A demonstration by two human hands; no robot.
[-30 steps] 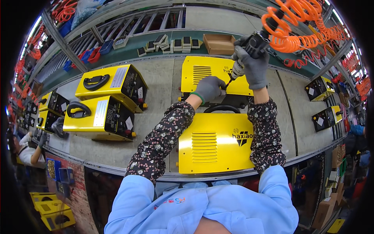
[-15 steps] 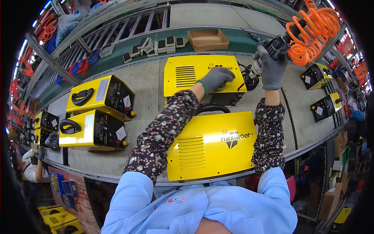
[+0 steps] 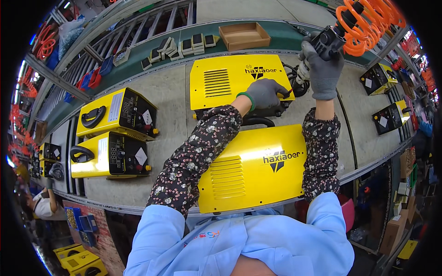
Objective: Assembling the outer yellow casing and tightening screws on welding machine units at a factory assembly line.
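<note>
The left hand (image 3: 264, 93), in a grey glove, lies curled, fingers pressed together, on the right edge of the far yellow machine case (image 3: 237, 78), forearm stretched forward in a flowered sleeve. At its three o'clock the right hand (image 3: 322, 69), also gloved, is raised with bent elbow and wraps closed around a black power screwdriver (image 3: 322, 43), tip pointing down toward the case's corner. An orange coiled hose (image 3: 368, 20) runs from the tool at one o'clock. At six o'clock of the hands a second yellow case (image 3: 251, 170) lies on the counter (image 3: 172, 99), nearest the body. At nine o'clock stand two finished yellow units (image 3: 115, 133) with black handles.
</note>
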